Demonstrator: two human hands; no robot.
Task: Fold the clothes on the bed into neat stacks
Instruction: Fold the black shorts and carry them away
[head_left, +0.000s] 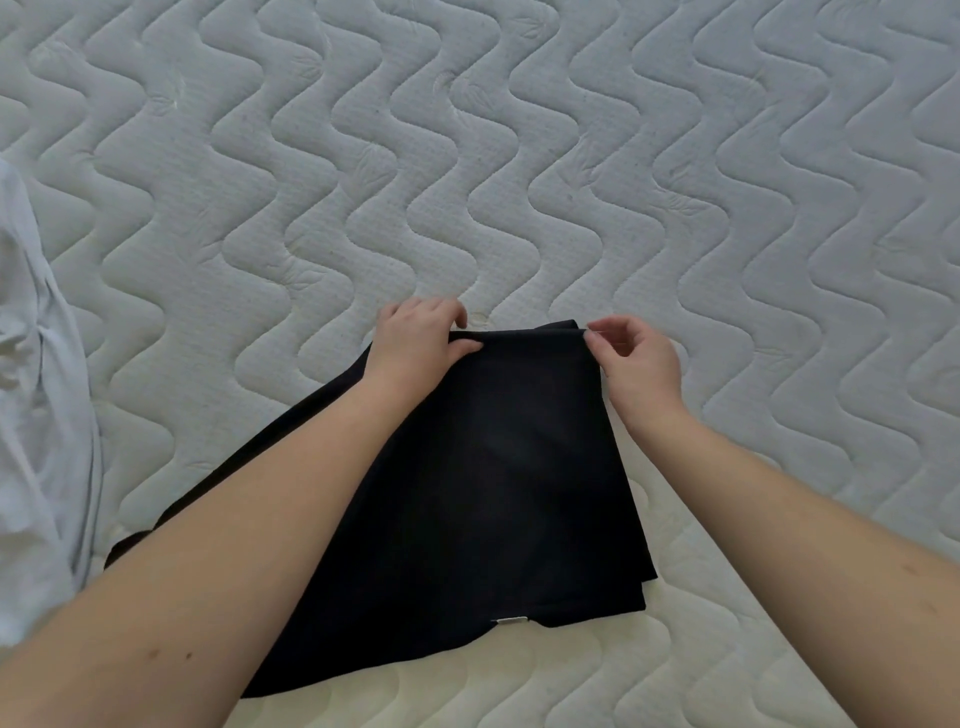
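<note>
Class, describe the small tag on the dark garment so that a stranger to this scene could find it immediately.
Start at the quilted white mattress, then find the black garment that both hands hold at its far edge. Follow the cloth to its near edge: the tag is a tiny pale strip there, the only light mark on the black fabric.

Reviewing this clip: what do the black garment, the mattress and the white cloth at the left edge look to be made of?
Black garment: thin matte fabric, perhaps a knit; it drapes limp and folds flat, with no sheen. Mattress: off-white quilted textile with wavy stitched channels and a fine ribbed weave. White cloth: light fabric, likely cotton; soft creases, weave too fine to tell. Left hand and right hand pinch the garment's far edge.
</note>
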